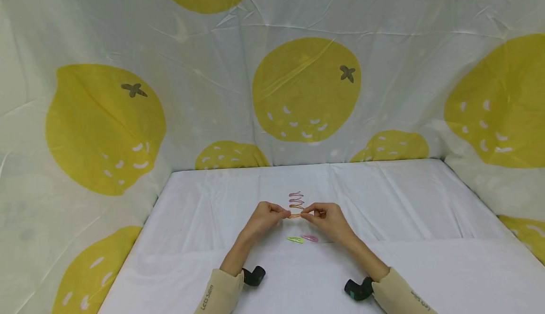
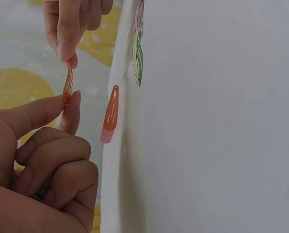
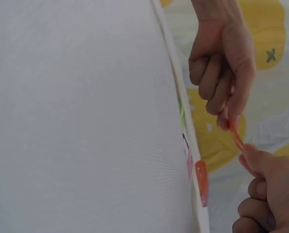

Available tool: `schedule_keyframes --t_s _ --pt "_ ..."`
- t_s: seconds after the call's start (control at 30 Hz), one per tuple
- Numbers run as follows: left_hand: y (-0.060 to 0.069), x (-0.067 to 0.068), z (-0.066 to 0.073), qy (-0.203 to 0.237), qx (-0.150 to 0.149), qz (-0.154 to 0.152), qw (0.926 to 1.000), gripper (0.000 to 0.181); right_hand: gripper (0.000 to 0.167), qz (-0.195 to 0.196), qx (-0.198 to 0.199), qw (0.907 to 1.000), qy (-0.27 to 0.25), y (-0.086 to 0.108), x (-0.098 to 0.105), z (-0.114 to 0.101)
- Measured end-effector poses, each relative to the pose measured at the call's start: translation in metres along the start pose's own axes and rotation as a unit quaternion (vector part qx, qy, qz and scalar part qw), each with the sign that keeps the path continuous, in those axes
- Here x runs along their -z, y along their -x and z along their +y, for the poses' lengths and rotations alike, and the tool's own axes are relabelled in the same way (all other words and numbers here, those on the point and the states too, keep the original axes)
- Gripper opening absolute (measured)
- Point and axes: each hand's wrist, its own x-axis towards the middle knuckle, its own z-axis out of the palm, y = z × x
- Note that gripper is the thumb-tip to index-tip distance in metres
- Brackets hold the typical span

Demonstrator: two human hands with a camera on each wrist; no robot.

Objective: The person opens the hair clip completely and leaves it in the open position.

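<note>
Thumb and forefinger of my left hand [image 1: 265, 218] pinch one end of an orange snap hair clip [image 1: 294, 216]. At its other end, my right hand [image 1: 329, 220] pinches it the same way. In the left wrist view the clip [image 2: 68, 83] spans the small gap between both sets of fingertips, held above the table. Just behind it lies another orange hair clip [image 1: 296, 206], followed by two pink clips [image 1: 296, 200] in a column. Nearer to me, a green hair clip [image 1: 294, 239] rests beside a pink one [image 1: 310, 238].
A white cloth covers the table [image 1: 221, 200]. At its back and sides hangs a pale curtain [image 1: 204, 82] printed with large yellow lemons. Black devices [image 1: 254, 276] are strapped at both wrists, by the beige sleeves [image 1: 221, 290].
</note>
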Motion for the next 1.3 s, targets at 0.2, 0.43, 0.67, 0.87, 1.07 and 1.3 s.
schedule_keyframes --t_s 0.2,0.43,0.67,0.87,1.07,1.3 --pt "-0.003 0.001 -0.003 0.025 -0.01 -0.02 0.9995 0.022 0.006 0.009 -0.006 0.9998 -0.015 -0.001 0.001 0.003" --pt "-0.003 0.001 -0.004 -0.011 -0.055 -0.029 0.998 0.018 0.013 -0.016 -0.035 0.9987 -0.034 -0.001 0.002 0.005" --pt "-0.004 -0.001 -0.004 -0.003 -0.103 0.006 0.9947 0.013 0.01 -0.014 -0.017 0.9985 -0.051 -0.001 0.004 0.002" --pt "-0.002 -0.002 -0.001 -0.005 -0.134 0.012 0.9909 0.012 0.006 0.005 -0.007 0.999 -0.043 0.001 0.003 0.009" --pt "0.0 -0.007 0.004 -0.028 -0.173 0.036 0.9839 0.009 0.009 0.032 0.038 0.9978 -0.044 0.002 0.002 0.009" --pt "0.0 -0.013 0.004 -0.074 -0.221 0.061 0.9705 0.006 0.011 0.05 0.076 0.9953 -0.034 0.004 -0.003 0.005"
